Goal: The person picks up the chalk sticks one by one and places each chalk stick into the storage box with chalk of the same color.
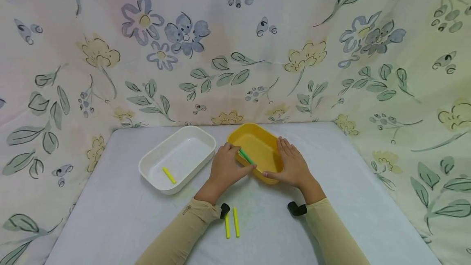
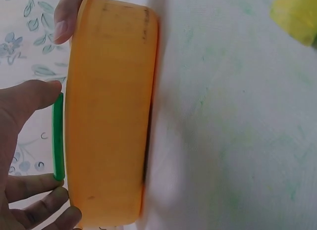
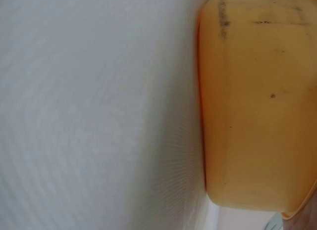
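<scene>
My left hand (image 1: 228,166) pinches a green stick (image 2: 58,136), shaped like a piece of chalk, by its ends between thumb and fingers. In the head view the stick overlaps the front left rim of a yellow tray (image 1: 260,146); the left wrist view has it close beside the rim. At the tray's right side, my right hand (image 1: 293,165) lies with fingers stretched over the rim and thumb reaching to the front edge. The right wrist view is mostly filled by the tray's outer wall (image 3: 262,106), the hand barely showing at its corner.
To the left, a white tray (image 1: 147,166) holds one yellow stick (image 1: 169,175). Two yellow sticks (image 1: 236,222) lie on the white-covered table (image 1: 268,232) by my left sleeve. A floral cloth (image 1: 228,85) hangs behind the table.
</scene>
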`<state>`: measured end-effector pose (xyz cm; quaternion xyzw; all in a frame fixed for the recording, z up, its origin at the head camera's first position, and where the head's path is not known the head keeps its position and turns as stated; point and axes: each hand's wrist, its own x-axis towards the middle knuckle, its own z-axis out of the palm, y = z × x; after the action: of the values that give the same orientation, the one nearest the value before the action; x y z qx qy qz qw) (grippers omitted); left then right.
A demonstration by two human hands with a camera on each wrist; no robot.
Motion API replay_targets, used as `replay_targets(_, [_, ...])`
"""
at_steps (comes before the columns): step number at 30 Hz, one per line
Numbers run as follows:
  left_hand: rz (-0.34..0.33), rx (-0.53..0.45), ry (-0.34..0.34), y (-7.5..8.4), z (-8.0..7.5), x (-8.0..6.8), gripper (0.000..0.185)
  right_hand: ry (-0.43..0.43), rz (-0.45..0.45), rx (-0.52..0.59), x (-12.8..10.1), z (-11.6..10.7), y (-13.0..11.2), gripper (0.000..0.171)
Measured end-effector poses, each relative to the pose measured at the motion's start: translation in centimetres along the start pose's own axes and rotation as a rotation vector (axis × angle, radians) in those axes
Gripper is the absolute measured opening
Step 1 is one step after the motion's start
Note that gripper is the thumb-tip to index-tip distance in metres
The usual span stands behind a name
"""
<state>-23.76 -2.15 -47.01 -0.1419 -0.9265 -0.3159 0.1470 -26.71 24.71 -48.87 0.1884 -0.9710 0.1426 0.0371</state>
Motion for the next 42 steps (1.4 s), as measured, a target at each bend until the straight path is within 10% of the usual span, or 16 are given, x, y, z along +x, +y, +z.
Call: replay_targets(42, [0.01,0.05,-0.055,-2.0,-3.4,-2.2,0.069,-0.016,0.01,-0.006,0.0,-0.1,-0.3,0.134])
